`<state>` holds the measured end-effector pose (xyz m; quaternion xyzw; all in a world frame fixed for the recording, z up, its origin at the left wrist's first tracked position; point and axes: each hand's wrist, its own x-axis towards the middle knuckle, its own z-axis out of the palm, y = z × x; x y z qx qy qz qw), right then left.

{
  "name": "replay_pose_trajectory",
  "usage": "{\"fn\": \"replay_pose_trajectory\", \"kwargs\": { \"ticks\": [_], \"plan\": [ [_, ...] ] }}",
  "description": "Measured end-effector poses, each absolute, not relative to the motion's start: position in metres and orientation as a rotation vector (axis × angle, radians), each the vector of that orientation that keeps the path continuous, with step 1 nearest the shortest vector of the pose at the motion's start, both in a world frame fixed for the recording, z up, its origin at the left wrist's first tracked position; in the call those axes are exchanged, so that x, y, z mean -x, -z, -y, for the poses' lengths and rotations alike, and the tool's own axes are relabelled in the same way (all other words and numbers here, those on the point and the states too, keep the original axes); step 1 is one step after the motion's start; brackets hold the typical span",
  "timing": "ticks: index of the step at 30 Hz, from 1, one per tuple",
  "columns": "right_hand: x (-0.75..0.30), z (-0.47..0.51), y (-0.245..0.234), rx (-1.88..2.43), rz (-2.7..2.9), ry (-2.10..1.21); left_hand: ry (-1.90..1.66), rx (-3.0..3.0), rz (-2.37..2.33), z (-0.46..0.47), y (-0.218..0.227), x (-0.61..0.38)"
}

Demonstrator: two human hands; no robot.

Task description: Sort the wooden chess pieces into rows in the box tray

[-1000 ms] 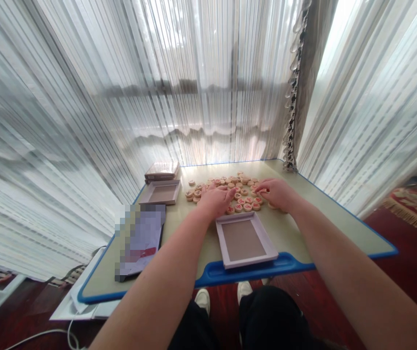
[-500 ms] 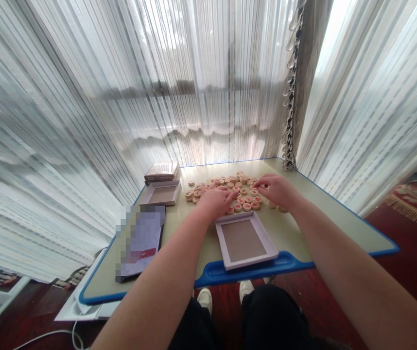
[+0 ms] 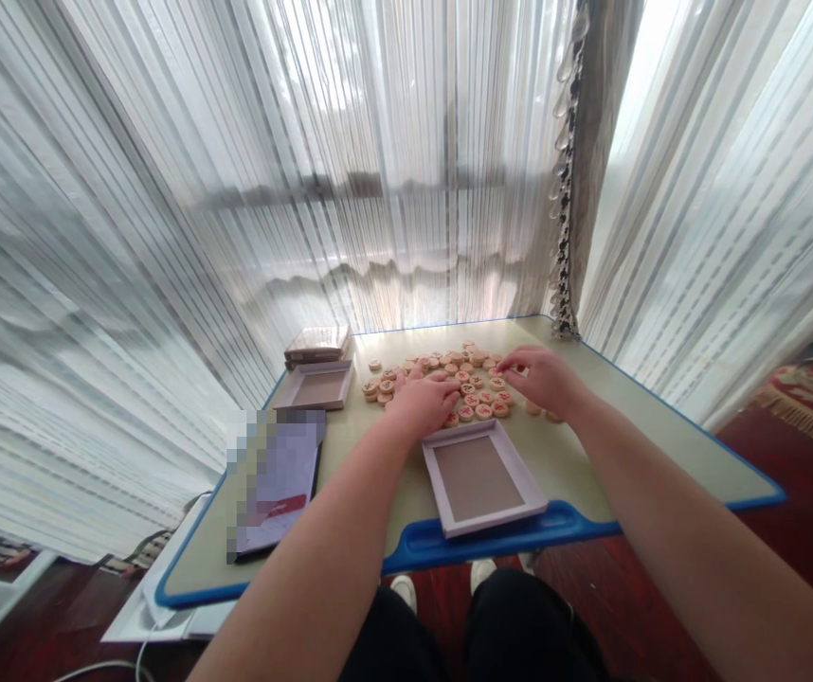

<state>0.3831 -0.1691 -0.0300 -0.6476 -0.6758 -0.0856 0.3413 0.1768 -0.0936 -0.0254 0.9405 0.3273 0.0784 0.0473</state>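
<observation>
Many round wooden Chinese chess pieces (image 3: 484,411), with red or dark characters, lie in a loose cluster on the table. My left hand (image 3: 422,403) rests over the left-middle of the cluster, fingers spread and touching pieces, several of which it hides. At the cluster's right edge is my right hand (image 3: 538,375), its thumb and index fingertips closed together on a piece that is mostly covered. A few pieces lie under and beside the right wrist. Just in front of the cluster sits a shallow white box tray (image 3: 437,485) with a grey-brown bottom.
A second shallow box part (image 3: 341,390) lies at the left, with a stacked pair of flat boxes (image 3: 317,343) behind it. A tablet (image 3: 285,478) lies near the left edge. The table (image 3: 655,455) has a blue rim; sheer curtains (image 3: 406,227) hang behind.
The view has tilted slightly, so everything sits a little lower. The left hand's fingers have drawn in a bit over the pieces; the right hand stays at the cluster's right edge.
</observation>
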Motion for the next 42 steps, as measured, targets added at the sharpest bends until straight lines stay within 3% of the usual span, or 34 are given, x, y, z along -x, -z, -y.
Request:
{"fn": "replay_pose_trajectory", "kwargs": {
  "ticks": [42],
  "plan": [
    [-0.3833, 0.1719, 0.0285, 1.765, 1.718, 0.177, -0.280, -2.898, -1.032, 0.0842, 0.0281, -0.1776]
  ]
}}
